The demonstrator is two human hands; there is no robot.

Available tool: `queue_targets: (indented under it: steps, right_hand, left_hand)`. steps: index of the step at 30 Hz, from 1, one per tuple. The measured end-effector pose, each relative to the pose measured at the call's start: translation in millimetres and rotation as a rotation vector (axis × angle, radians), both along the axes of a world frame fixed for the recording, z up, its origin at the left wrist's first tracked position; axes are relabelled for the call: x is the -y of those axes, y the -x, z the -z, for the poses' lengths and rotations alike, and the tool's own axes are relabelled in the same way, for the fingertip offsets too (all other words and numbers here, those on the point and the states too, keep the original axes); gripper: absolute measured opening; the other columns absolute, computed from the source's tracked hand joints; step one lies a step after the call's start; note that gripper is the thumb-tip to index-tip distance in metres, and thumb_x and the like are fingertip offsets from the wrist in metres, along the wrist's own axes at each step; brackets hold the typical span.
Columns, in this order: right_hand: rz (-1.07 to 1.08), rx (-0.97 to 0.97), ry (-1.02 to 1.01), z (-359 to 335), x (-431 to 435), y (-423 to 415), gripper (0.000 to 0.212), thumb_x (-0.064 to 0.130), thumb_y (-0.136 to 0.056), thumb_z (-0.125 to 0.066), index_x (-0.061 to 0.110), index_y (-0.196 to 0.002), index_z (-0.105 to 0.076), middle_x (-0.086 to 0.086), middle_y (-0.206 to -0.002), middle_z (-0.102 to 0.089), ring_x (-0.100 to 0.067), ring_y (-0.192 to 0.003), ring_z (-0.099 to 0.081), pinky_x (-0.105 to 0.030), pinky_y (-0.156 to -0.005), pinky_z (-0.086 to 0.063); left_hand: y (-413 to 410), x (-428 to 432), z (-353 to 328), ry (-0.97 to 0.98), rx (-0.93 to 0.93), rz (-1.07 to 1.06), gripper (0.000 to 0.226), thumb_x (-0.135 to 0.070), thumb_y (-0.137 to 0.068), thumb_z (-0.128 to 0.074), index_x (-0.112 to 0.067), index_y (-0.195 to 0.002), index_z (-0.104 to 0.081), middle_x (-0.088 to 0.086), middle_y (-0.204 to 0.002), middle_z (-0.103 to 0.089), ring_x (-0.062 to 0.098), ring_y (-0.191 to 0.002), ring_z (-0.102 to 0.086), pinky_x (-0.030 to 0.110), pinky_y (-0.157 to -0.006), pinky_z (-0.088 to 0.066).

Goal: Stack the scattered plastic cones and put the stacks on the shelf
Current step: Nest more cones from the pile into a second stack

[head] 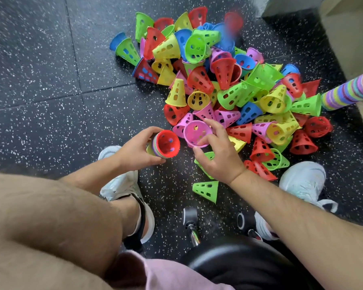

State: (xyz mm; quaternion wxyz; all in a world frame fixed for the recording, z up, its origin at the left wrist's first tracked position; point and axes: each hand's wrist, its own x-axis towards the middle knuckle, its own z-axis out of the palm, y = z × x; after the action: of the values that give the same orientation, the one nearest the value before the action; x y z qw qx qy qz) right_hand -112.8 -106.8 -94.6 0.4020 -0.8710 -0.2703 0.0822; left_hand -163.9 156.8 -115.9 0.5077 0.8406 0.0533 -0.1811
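A big pile of perforated plastic cones [228, 80] in red, green, yellow, blue and pink lies scattered on the dark speckled floor. My left hand [134, 149] grips a short stack of nested cones [166, 144] with a red one on the open end facing me. Just to its right, my right hand [216, 155] holds a single pink cone [195, 132] by its rim, open end toward me, close beside the stack. A long finished stack [348, 91] lies at the right edge of the pile.
A loose green cone [206, 190] lies on the floor between my white shoes [302, 178]. A black stool seat [239, 266] with a caster [190, 216] is under me. A pale shelf or furniture base [352, 38] stands at the upper right.
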Motion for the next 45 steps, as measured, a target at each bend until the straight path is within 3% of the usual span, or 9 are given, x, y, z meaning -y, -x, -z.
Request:
queue_targets:
  steps: [4,9,14,19,25,30,35,39,45]
  right_hand:
    - [-0.072,0.009,-0.063,-9,-19,1,0.023,0.032,-0.093,-0.059,0.009,-0.094,-0.060,-0.013,-0.148,-0.042,-0.019,-0.143,-0.036,-0.022,-0.116,-0.026]
    - [-0.124,-0.006,0.111,3,-9,10,0.046,0.045,-0.093,-0.057,0.014,-0.127,-0.051,-0.004,-0.145,-0.046,-0.016,-0.137,-0.041,-0.038,-0.115,-0.035]
    - [0.225,0.120,0.514,18,31,12,0.035,0.058,-0.090,-0.048,0.023,-0.089,-0.049,0.009,-0.088,-0.047,-0.014,-0.088,-0.041,-0.035,-0.081,-0.046]
    - [0.231,0.045,0.862,31,49,22,0.053,0.071,-0.088,-0.035,0.025,-0.085,-0.062,0.006,-0.091,-0.053,-0.018,-0.094,-0.042,-0.038,-0.085,-0.041]
    - [0.037,0.029,0.741,33,42,21,0.052,0.058,-0.089,-0.051,0.034,-0.135,-0.047,-0.001,-0.132,-0.048,-0.023,-0.123,-0.041,-0.044,-0.107,-0.036]
    - [-0.011,-0.063,0.595,31,39,16,0.027,0.037,-0.100,-0.053,0.019,-0.116,-0.065,-0.004,-0.132,-0.053,-0.025,-0.128,-0.044,-0.044,-0.113,-0.034]
    - [0.165,0.162,0.179,13,31,3,0.016,0.022,-0.095,-0.066,0.008,-0.100,-0.072,-0.015,-0.126,-0.056,-0.032,-0.125,-0.044,-0.035,-0.107,-0.038]
    - [0.144,0.147,0.014,1,15,1,0.018,0.020,-0.094,-0.068,0.006,-0.104,-0.074,-0.017,-0.130,-0.054,-0.030,-0.125,-0.047,-0.033,-0.107,-0.039]
    - [0.239,0.127,-0.116,-7,1,6,0.017,0.016,-0.093,-0.069,0.004,-0.105,-0.074,-0.017,-0.127,-0.055,-0.023,-0.123,-0.051,-0.031,-0.106,-0.043]
  left_hand:
    - [-5,10,1,0.011,0.034,0.026,0.078,-0.024,-0.067,-0.095,-0.032,-0.131,-0.053,-0.013,-0.127,-0.065,0.004,-0.116,-0.063,0.031,-0.107,-0.049]
    - [-8,19,4,0.014,0.065,0.077,0.079,-0.025,-0.070,-0.098,-0.026,-0.136,-0.054,-0.011,-0.130,-0.065,0.004,-0.119,-0.063,0.030,-0.107,-0.049]
    - [-11,22,7,-0.028,0.051,0.155,0.079,-0.025,-0.070,-0.097,-0.034,-0.135,-0.052,-0.016,-0.131,-0.061,0.000,-0.120,-0.060,0.027,-0.109,-0.046]
    - [-16,31,8,-0.064,0.037,0.234,0.080,-0.024,-0.070,-0.097,-0.027,-0.137,-0.053,-0.011,-0.132,-0.060,0.002,-0.118,-0.058,0.014,-0.105,-0.043]
    - [-18,37,9,-0.101,0.026,0.252,0.081,-0.024,-0.070,-0.097,-0.021,-0.139,-0.054,-0.011,-0.128,-0.060,-0.010,-0.107,-0.054,-0.001,-0.092,-0.036]
    - [-15,34,8,-0.100,0.006,0.229,0.078,-0.028,-0.069,-0.097,-0.027,-0.135,-0.055,-0.012,-0.127,-0.061,0.002,-0.111,-0.060,0.006,-0.095,-0.041]
    - [-14,32,10,-0.067,-0.033,0.124,0.078,-0.031,-0.068,-0.098,-0.026,-0.135,-0.056,-0.014,-0.125,-0.065,-0.003,-0.112,-0.061,0.026,-0.104,-0.048]
    - [-16,32,8,-0.077,-0.028,0.128,0.078,-0.033,-0.069,-0.097,-0.026,-0.135,-0.056,-0.013,-0.125,-0.065,0.005,-0.114,-0.063,0.037,-0.106,-0.050]
    - [-15,32,5,-0.068,-0.022,0.142,0.078,-0.036,-0.069,-0.097,-0.028,-0.135,-0.056,-0.019,-0.124,-0.064,-0.001,-0.112,-0.063,0.034,-0.105,-0.050]
